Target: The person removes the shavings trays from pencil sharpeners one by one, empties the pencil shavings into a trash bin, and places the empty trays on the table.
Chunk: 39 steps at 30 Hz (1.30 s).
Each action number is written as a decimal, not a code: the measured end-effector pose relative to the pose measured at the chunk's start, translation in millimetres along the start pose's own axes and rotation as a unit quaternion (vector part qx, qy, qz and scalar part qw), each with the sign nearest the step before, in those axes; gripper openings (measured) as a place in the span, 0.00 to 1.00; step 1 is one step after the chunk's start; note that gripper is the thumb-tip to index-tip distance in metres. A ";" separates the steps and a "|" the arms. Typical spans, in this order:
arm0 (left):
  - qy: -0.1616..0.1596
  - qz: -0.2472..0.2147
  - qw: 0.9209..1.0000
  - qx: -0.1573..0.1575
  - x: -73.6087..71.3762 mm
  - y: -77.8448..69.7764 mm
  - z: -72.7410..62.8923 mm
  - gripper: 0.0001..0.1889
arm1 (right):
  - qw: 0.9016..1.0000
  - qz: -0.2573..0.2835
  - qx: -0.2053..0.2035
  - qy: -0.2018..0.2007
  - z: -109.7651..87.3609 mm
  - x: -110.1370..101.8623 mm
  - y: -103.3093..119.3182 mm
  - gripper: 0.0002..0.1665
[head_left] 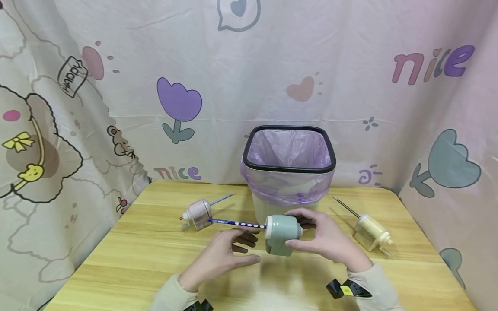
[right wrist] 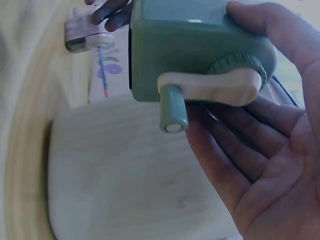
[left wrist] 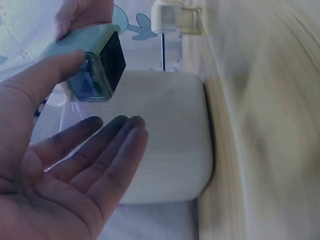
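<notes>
My right hand (head_left: pixel 324 237) holds a green pencil sharpener (head_left: pixel 282 231) above the table, thumb on one side and fingers on the other. Out of its left end sticks a blue pencil (head_left: pixel 237 223) with white dots. The right wrist view shows the sharpener's white crank (right wrist: pixel 212 87) with a green knob, untouched by the fingers. Just below the pencil is my left hand (head_left: pixel 225 252), its fingers loosely extended and thumb apart. Nothing lies in its palm in the left wrist view; whether the thumb touches the sharpener, I cannot tell.
A bin (head_left: pixel 289 168) with a black rim and purple liner stands behind the hands. At the left lies a pinkish sharpener (head_left: pixel 197 214) with a pencil in it. A yellow sharpener (head_left: pixel 373 232), also with a pencil, is at the right on the wooden table (head_left: pixel 128 255).
</notes>
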<state>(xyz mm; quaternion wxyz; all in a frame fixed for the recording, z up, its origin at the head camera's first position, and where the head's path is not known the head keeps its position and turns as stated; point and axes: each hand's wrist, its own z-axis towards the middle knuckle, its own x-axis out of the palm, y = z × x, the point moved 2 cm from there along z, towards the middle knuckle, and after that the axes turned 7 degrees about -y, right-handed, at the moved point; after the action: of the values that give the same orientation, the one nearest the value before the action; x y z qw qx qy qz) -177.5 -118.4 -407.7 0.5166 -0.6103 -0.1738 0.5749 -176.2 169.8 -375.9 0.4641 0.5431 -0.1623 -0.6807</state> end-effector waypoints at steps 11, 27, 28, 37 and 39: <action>-0.001 -0.032 0.999 0.020 17.5 -22.8 10.3 0.29 | 0.998 -0.048 -0.032 -0.009 -5.5 -25.0 13.7 0.38; -0.045 -0.058 0.995 0.065 27.4 -32.3 18.3 0.30 | 0.995 -0.049 -0.083 -0.014 -8.2 -27.9 23.8 0.38; -0.048 -0.057 0.995 0.070 27.6 -32.8 18.2 0.30 | 0.995 -0.048 -0.084 -0.014 -7.9 -28.0 24.4 0.38; -0.054 -0.089 0.990 0.092 29.1 -29.0 19.0 0.29 | 0.995 -0.051 -0.090 -0.005 -7.0 -26.5 25.9 0.37; -0.053 -0.098 0.989 0.094 29.1 -27.2 19.3 0.28 | 0.995 -0.049 -0.090 -0.002 -7.0 -26.3 25.5 0.37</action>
<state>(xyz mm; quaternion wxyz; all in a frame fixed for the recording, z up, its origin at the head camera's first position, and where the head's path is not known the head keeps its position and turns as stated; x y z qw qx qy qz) -176.1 -75.6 -396.6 0.6159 -0.5077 -0.2049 0.5665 -158.9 179.8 -344.4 0.4767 0.5049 -0.0751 -0.7157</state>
